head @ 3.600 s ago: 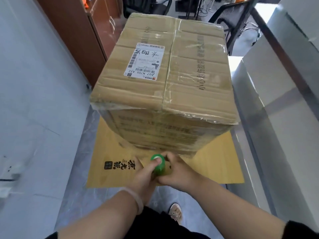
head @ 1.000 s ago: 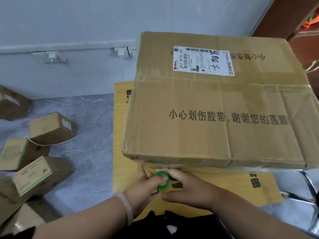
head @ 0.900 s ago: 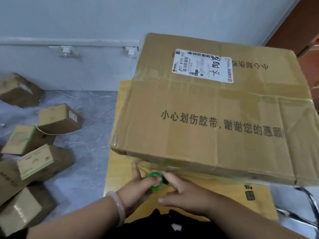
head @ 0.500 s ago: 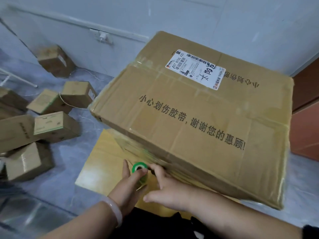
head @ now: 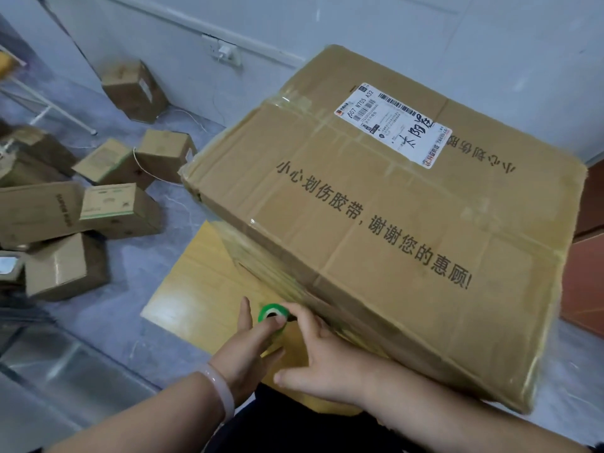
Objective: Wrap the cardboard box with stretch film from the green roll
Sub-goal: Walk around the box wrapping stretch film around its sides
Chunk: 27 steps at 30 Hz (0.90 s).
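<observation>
A large cardboard box (head: pixel 376 223) with a white shipping label and black printed characters stands on a flat yellow cardboard sheet (head: pixel 192 289). Shiny film shows on its lower side walls. The green roll (head: pixel 272 314) stands upright low against the box's near corner. My left hand (head: pixel 248 344) grips the roll, thumb on its top rim. My right hand (head: pixel 327 358) also holds the roll, a finger hooked into its core, the other fingers spread toward the box wall. The roll's lower part is hidden behind my hands.
Several small cardboard boxes (head: pixel 111 204) lie scattered on the grey floor at the left. A white wall with a socket and plugged charger (head: pixel 225 53) runs behind. A reddish-brown cabinet (head: pixel 585 273) stands at the right. A shiny metal surface (head: pixel 58 364) lies at lower left.
I have walked round the box with the roll held low against it, from one face past a corner. Both hands kept their hold on the roll throughout.
</observation>
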Motion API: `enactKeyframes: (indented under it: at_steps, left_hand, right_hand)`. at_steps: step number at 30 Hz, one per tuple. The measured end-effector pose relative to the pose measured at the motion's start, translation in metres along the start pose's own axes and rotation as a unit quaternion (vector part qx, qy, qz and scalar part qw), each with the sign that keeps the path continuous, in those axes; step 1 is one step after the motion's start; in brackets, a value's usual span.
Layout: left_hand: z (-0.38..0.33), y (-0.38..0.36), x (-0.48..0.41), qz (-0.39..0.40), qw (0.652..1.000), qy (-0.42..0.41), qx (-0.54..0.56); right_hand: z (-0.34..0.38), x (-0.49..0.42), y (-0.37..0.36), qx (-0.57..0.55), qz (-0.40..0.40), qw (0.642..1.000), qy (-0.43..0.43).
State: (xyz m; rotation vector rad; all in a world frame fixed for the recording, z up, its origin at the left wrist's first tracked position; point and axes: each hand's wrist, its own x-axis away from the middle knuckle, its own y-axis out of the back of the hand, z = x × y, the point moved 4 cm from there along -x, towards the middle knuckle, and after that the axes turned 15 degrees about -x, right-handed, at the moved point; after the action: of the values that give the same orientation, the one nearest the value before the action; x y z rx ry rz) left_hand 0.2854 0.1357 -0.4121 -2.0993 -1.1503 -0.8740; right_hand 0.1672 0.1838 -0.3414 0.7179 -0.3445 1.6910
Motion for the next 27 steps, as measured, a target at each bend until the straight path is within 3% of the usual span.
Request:
enactKeyframes:
  at_steps: [5,12,17,23,27]
  left_hand:
    - [0.025,-0.018,0.005,-0.008,0.999,0.013,0.041]
    - [0.056,-0.072,0.031,-0.111,0.985,-0.009,0.131]
    - [0.067,-0.099,0.047,-0.158,0.963,-0.038,0.213]
    - [0.073,-0.111,0.053,-0.122,0.968,-0.089,0.202]
    - [0.088,-0.124,0.055,-0.111,0.961,-0.077,0.241]
  right_hand:
    - [-0.018,0.019,0.001,0.009,-0.007,1.000,0.029]
    - [-0.035,0.044,0.015,0.147,0.046,0.983,0.102]
    - [-0.045,0.062,0.023,0.086,0.049,0.991,0.095]
    - [-0.056,0.076,0.023,0.114,0.055,0.985,0.120]
    - [-0.072,0.082,0.027,0.037,0.041,0.995,0.085]
